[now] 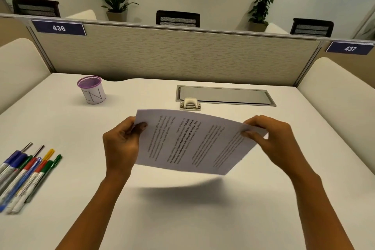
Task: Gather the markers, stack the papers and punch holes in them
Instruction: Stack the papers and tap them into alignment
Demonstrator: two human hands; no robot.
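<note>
Printed white papers (194,142) are held in the air above the middle of the white desk (182,209), text running sideways, throwing a shadow below. My left hand (121,142) pinches their left edge, thumb on top. My right hand (272,138) pinches the right edge. Whether it is one sheet or more I cannot tell. A cream hole punch (190,104) stands on the desk just beyond the papers. Several markers (26,174), blue, red, green and yellow, lie bunched together at the desk's left edge. A purple mesh cup (91,89) with a white label stands at the back left.
A grey cable hatch (225,95) is set into the desk behind the punch. A beige partition (172,57) closes the back, with cream side panels left and right. Chairs and potted plants are beyond it.
</note>
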